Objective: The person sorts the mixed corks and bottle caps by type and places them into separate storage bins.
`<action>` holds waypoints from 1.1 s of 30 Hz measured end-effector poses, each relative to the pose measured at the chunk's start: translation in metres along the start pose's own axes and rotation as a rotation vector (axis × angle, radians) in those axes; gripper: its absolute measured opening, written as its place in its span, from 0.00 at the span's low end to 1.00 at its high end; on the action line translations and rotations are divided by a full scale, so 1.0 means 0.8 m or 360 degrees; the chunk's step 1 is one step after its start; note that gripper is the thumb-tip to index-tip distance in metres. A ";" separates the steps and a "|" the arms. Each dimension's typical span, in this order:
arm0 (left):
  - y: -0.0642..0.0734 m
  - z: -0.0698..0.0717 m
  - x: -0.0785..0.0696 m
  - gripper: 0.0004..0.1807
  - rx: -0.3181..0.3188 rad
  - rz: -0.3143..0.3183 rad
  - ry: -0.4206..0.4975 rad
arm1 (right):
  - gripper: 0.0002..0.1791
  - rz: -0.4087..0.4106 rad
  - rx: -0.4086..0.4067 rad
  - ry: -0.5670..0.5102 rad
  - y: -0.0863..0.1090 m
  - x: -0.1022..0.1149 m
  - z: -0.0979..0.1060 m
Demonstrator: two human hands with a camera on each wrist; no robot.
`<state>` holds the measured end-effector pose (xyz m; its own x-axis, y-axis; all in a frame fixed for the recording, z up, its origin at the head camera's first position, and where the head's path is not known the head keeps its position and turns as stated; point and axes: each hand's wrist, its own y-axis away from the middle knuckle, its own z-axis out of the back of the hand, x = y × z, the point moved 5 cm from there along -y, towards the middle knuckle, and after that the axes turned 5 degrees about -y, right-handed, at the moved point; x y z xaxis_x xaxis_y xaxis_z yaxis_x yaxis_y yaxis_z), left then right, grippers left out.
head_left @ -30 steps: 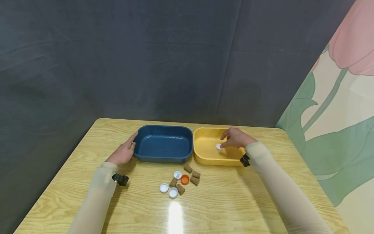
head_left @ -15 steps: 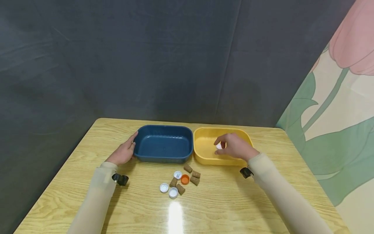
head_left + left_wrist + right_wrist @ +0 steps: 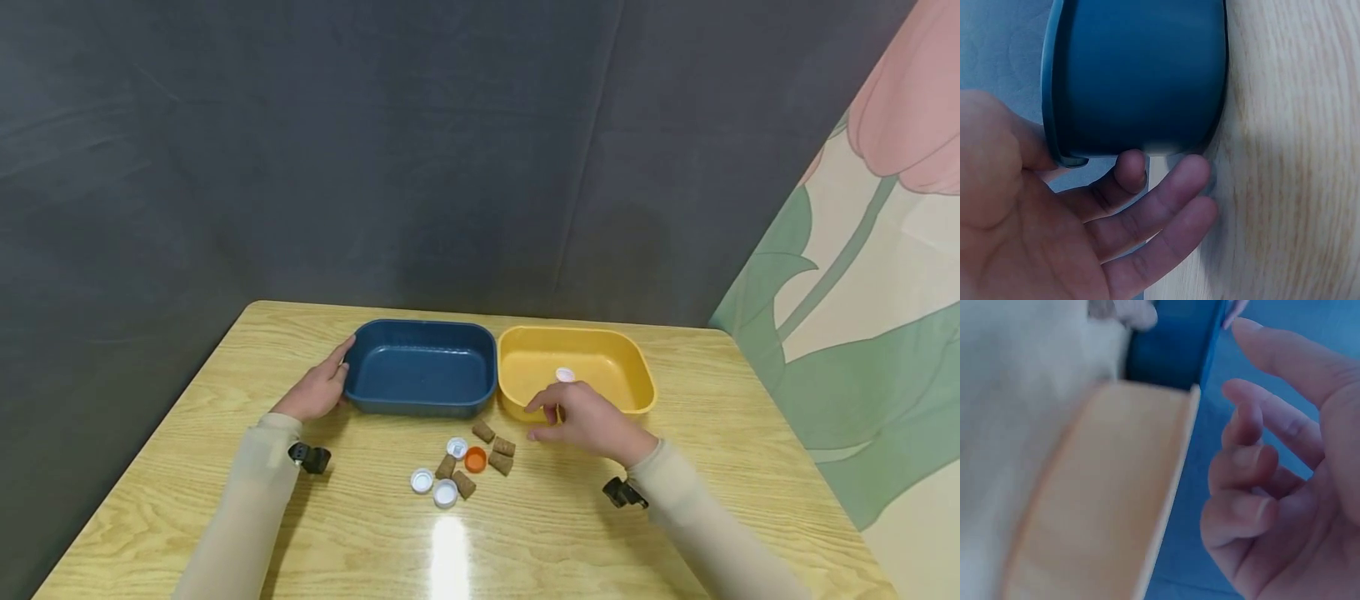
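Note:
My left hand point(image 3: 315, 392) rests against the left end of the blue tray point(image 3: 422, 410). In the left wrist view its loosely bent fingers point(image 3: 1163, 200) lie at the outer wall, below the rim. My right hand point(image 3: 592, 421) is over the near edge of the yellow tray point(image 3: 637, 354), thumb and index finger apart, with nothing between them. In the right wrist view the other fingers point(image 3: 1241, 465) are curled. Inside the yellow tray, just beyond this hand, lies a white bottle cap point(image 3: 565, 375).
Several corks point(image 3: 500, 463), an orange cap point(image 3: 475, 459) and three white caps point(image 3: 445, 493) lie loose on the wooden table point(image 3: 360, 533) in front of the trays. A dark cloth point(image 3: 450, 167) hangs behind the table's back edge.
My right hand has let go of the white cap inside the yellow tray and drawn back toward me and left, past the near rim. The left hand has stayed in place.

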<state>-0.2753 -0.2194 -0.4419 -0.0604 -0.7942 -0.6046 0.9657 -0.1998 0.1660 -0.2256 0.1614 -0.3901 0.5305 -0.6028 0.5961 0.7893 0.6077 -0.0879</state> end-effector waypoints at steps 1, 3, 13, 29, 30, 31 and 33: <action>0.000 0.000 0.000 0.30 0.0003 0.0000 0.0002 | 0.14 0.0017 0.0006 -0.0028 0.002 0.001 -0.006; 0.000 0.000 0.000 0.30 0.0004 -0.0001 -0.0003 | 0.13 0.0046 0.0029 -0.0079 0.004 0.002 -0.018; 0.001 0.001 -0.001 0.30 0.0005 -0.0006 -0.0004 | 0.11 0.0064 0.0184 -0.0256 0.007 -0.007 -0.068; 0.003 0.001 -0.002 0.30 -0.0006 0.0003 0.0003 | 0.15 -0.0015 0.0211 -0.0237 0.004 -0.015 -0.094; 0.003 0.001 -0.002 0.30 -0.0005 0.0000 0.0005 | 0.15 -0.0015 0.0205 -0.0240 0.004 -0.016 -0.094; 0.003 0.001 -0.002 0.30 -0.0001 -0.0001 0.0009 | 0.15 -0.0009 0.0197 -0.0238 0.003 -0.016 -0.094; 0.003 0.001 -0.002 0.30 0.0001 -0.0006 0.0012 | 0.14 -0.0004 0.0190 -0.0233 0.003 -0.016 -0.095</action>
<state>-0.2733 -0.2191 -0.4398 -0.0620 -0.7892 -0.6110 0.9653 -0.2031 0.1644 -0.2068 0.1314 -0.4584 0.4712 -0.5278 0.7066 0.7435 0.6687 0.0036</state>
